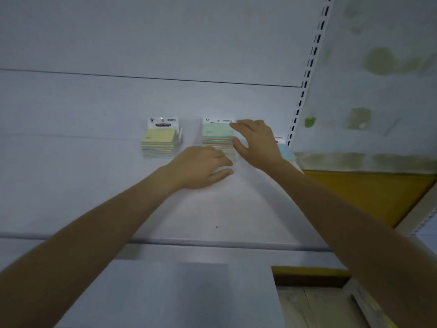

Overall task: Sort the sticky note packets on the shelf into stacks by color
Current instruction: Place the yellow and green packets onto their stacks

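Two stacks of sticky note packets stand at the back of the white shelf (94, 185). The left stack (160, 142) has a yellow packet on top. The middle stack (217, 138) has a green packet on top. My left hand (201, 168) lies at the front of the green-topped stack, fingers stretched toward its lower edge. My right hand (257, 140) touches that stack's right side, fingertips at the top corner and thumb against the side. A blue packet (287, 151) lies behind my right wrist, mostly hidden.
A slotted shelf upright (305, 79) runs along the right end of the shelf. Beyond it are a stained wall and a yellow board (366, 192). The shelf's front lip (212, 243) crosses below my forearms, with a lower shelf underneath.
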`<state>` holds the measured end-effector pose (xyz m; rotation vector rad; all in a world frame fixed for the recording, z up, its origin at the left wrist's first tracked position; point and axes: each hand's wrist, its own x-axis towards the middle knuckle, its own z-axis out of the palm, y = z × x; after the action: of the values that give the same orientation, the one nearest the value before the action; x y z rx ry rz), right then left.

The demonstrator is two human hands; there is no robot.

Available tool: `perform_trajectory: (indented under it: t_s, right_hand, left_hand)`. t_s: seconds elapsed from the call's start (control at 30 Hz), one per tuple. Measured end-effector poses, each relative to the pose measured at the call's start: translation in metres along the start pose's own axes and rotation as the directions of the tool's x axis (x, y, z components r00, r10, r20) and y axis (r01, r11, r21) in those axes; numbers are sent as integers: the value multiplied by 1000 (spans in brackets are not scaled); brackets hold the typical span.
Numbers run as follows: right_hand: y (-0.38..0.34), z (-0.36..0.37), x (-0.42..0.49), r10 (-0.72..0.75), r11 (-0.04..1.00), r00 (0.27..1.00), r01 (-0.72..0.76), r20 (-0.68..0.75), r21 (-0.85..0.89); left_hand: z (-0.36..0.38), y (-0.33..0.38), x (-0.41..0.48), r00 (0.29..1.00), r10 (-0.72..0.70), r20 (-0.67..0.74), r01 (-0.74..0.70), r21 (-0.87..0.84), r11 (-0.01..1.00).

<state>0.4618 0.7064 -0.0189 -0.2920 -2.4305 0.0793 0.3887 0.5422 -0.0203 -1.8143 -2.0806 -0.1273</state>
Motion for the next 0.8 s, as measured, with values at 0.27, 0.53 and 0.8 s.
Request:
perform_trajectory:
  t_s: [0.27, 0.53, 0.8]
  right_hand:
    - [-144, 15, 55, -171, 985, 980, 173, 98, -7]
    - [-311, 78, 89, -241, 970, 963, 235, 123, 67]
    - [-438, 168, 124, -328, 943, 907, 297, 265, 151]
  left_hand:
    - [-54, -107, -111, 966, -257, 23, 248, 197, 948]
    - [-91, -217, -270, 845, -535, 9, 504, 324, 801]
    - [-70, -308, -397, 606, -794, 46, 758, 267, 595]
